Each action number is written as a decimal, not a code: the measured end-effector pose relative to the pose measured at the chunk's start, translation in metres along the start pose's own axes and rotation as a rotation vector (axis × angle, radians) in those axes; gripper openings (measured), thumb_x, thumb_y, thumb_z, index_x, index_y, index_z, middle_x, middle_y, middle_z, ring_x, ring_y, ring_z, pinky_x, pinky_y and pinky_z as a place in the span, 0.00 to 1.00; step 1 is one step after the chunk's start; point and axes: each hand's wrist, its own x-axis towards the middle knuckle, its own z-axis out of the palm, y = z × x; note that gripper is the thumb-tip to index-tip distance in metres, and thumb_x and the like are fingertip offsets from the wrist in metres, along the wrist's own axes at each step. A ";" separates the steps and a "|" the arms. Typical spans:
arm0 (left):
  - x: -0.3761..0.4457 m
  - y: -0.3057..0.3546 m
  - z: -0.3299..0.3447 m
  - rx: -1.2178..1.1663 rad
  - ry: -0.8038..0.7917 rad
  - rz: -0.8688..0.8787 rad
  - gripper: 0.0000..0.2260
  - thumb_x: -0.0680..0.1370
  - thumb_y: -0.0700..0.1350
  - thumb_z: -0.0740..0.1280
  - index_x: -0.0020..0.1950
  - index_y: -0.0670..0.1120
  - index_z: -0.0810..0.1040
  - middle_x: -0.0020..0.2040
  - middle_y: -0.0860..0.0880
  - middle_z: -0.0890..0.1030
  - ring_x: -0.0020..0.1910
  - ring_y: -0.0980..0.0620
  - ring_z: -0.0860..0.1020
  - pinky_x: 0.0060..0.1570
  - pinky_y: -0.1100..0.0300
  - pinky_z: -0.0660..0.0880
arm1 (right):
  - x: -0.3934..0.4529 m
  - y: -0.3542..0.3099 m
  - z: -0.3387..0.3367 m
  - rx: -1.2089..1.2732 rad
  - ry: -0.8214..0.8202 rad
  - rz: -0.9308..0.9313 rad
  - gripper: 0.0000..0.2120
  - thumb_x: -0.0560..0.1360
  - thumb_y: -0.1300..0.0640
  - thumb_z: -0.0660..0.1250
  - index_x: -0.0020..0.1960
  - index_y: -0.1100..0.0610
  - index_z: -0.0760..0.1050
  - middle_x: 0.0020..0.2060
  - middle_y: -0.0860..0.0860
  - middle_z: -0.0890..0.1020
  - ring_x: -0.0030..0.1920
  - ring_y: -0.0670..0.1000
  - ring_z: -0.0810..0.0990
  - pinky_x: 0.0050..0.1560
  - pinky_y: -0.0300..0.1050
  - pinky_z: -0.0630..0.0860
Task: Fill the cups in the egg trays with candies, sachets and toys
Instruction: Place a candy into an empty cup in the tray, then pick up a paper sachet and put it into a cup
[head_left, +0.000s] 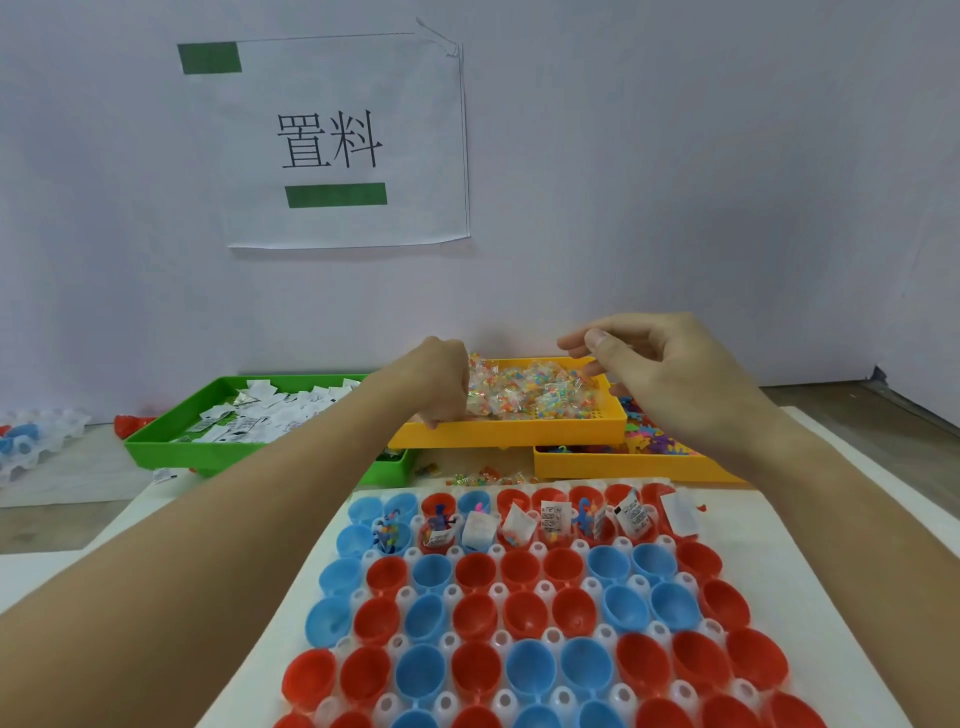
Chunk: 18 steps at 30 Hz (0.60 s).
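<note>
Reaching into the yellow tray (519, 431), the left hand (441, 379) pinches candies (524, 389); the right hand (670, 374) hovers, fingers loosely curled, holding nothing.

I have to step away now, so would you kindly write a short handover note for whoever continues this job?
Left hand: curled into the candies in the upper yellow tray; grip unclear.
Right hand: above that tray, fingers loosely curled, holding nothing.
Sachets are in the green tray; toys in the lower yellow tray.
Done: the egg tray's far rows hold toys and sachets.
Left: the near red and blue cups.
</note>
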 end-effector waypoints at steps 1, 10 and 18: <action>-0.001 -0.001 -0.001 -0.033 0.018 -0.010 0.06 0.75 0.34 0.69 0.50 0.40 0.84 0.38 0.43 0.83 0.40 0.45 0.85 0.45 0.52 0.83 | 0.000 0.000 0.000 0.001 0.001 0.002 0.12 0.83 0.52 0.59 0.52 0.43 0.82 0.51 0.40 0.84 0.53 0.41 0.81 0.57 0.45 0.78; -0.007 -0.026 0.012 -0.328 0.377 -0.085 0.09 0.78 0.33 0.66 0.53 0.40 0.83 0.52 0.40 0.83 0.46 0.45 0.81 0.43 0.59 0.75 | -0.001 0.000 0.006 -0.017 -0.014 0.002 0.12 0.83 0.52 0.60 0.53 0.44 0.82 0.51 0.40 0.84 0.53 0.39 0.81 0.54 0.40 0.78; -0.015 -0.031 0.021 -0.518 0.576 -0.133 0.05 0.80 0.41 0.67 0.49 0.46 0.83 0.51 0.45 0.81 0.49 0.50 0.77 0.46 0.60 0.69 | -0.003 0.000 0.012 -0.099 -0.076 0.029 0.12 0.83 0.50 0.59 0.56 0.45 0.82 0.53 0.40 0.83 0.54 0.41 0.80 0.50 0.31 0.72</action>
